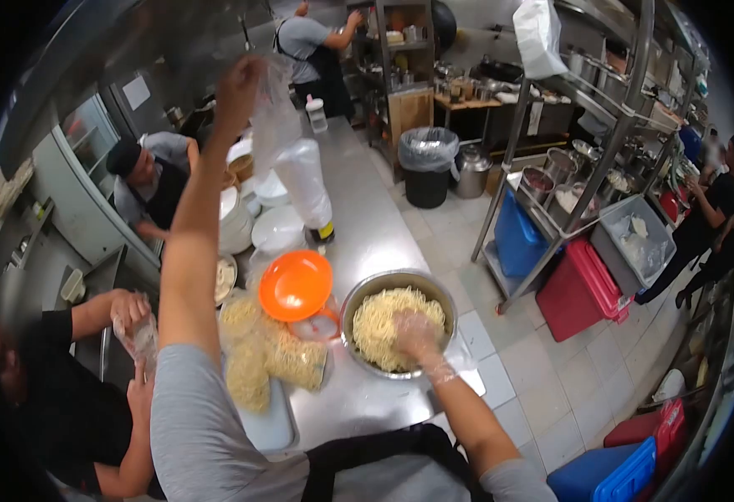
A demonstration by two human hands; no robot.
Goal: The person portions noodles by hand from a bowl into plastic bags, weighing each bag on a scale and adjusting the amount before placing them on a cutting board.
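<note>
Floor: tiles (467, 276) run between the table's right edge and the wheeled rack (511, 159), leaving a walkway.
Table: the steel table (375, 201) stretches forward from the person; a strip of bare metal follows its right edge beyond the steel bowl.
Co-worker: a person in a black shirt (82, 402) stands close on the left, both hands at a clear bag.
Steel bowl: the bowl (449, 303) sits on the table, its right rim at the table edge.
Noodles: they fill much of that bowl (375, 333).
Bagged noodles: these (296, 361) lie left of the bowl, partly over a pale board (266, 422).
Orange dish: it (295, 286) stands between the white containers and the steel bowl.
Right hand: covered in clear plastic, it (415, 333) presses into the noodles; its grip cannot be told.
Left hand: raised high, it (244, 77) grips thin clear plastic (276, 113).
</note>
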